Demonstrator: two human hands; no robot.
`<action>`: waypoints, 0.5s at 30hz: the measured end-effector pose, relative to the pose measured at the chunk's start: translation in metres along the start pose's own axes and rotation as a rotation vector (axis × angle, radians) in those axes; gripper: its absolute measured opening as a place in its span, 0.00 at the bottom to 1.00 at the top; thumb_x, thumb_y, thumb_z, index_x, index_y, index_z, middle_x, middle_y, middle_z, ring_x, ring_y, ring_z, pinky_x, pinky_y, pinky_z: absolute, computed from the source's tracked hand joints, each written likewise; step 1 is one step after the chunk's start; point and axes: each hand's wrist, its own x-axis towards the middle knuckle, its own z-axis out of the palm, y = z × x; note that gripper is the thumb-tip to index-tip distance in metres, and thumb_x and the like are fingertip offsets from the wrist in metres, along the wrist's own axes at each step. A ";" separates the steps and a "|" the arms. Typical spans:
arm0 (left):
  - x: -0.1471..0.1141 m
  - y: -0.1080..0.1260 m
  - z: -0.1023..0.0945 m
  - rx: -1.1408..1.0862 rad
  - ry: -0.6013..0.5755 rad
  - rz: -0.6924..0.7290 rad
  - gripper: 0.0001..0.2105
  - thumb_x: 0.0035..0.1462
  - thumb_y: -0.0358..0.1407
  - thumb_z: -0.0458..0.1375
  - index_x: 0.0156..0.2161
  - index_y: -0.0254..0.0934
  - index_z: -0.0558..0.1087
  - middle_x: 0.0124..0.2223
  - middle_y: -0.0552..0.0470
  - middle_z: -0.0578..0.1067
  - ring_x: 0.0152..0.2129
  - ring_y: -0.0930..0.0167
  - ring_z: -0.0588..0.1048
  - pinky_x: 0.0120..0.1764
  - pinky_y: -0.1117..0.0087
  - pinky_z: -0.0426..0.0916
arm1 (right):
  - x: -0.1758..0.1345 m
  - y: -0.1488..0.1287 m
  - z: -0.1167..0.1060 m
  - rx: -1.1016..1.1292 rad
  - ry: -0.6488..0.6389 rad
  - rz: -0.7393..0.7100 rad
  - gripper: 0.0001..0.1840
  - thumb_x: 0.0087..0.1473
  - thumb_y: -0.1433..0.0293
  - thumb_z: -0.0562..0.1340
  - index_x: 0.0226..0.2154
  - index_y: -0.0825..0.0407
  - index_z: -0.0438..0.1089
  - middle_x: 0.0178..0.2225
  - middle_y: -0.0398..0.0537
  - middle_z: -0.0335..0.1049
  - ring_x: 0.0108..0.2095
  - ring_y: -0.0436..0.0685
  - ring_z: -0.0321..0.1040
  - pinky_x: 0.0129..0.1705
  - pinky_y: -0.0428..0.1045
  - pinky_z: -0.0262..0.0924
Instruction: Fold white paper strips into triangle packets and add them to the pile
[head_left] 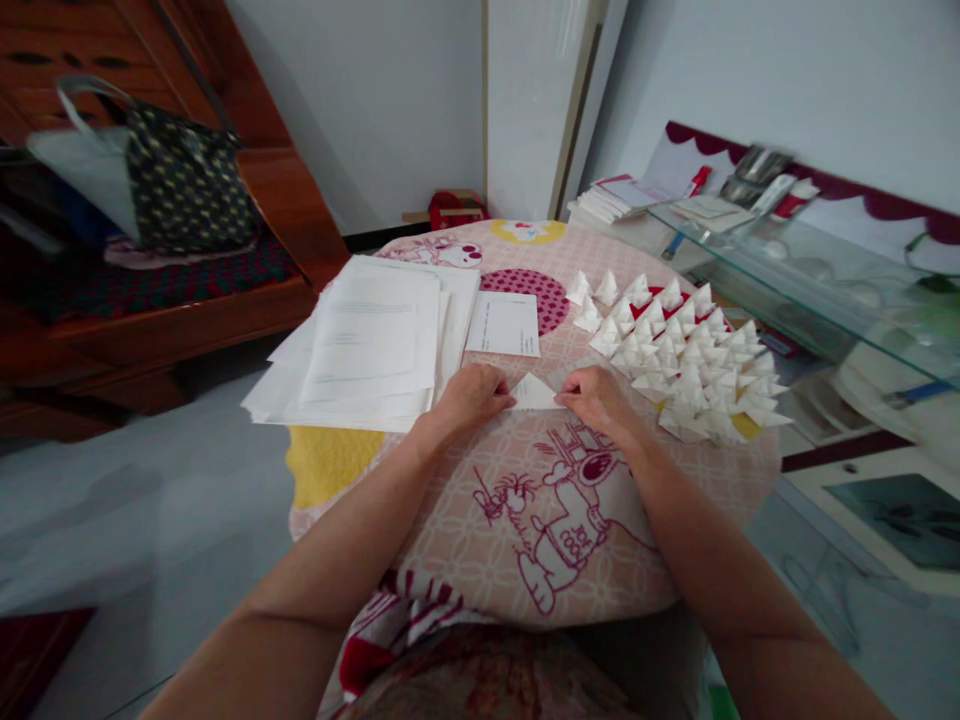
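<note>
Between my two hands lies a small sheet of white paper folded into a triangle [533, 392], its point facing away from me. My left hand [477, 392] pinches its left corner, and my right hand [592, 397] pinches the right corner. Just beyond them rests a printed white paper sheet [503, 323]. Left of my hands is a loose stack of large papers [371, 340], the top ones faintly printed. Over to the right, many folded paper boats [686, 350] stand close together in rows.
A patterned pink cloth [480, 540] covers the round table. Along the right runs a glass shelf [817, 290] with papers, cups and small items. To the left, bags [187, 180] sit on a wooden bench [289, 230]. A red item [456, 210] is on the floor behind the table.
</note>
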 end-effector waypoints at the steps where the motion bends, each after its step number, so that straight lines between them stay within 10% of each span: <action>1: 0.000 0.000 0.000 0.003 0.004 0.002 0.08 0.58 0.37 0.61 0.34 0.35 0.81 0.32 0.48 0.80 0.29 0.68 0.74 0.33 0.69 0.62 | 0.000 0.000 0.000 0.001 0.000 0.002 0.06 0.54 0.71 0.68 0.29 0.54 0.82 0.27 0.48 0.78 0.30 0.55 0.71 0.33 0.48 0.57; 15: -0.002 0.000 0.004 -0.041 0.099 0.263 0.11 0.55 0.25 0.58 0.43 0.35 0.75 0.43 0.45 0.78 0.44 0.64 0.75 0.48 0.64 0.70 | 0.001 -0.002 -0.003 0.014 0.008 0.089 0.06 0.53 0.69 0.70 0.27 0.52 0.81 0.26 0.46 0.77 0.28 0.54 0.71 0.31 0.48 0.56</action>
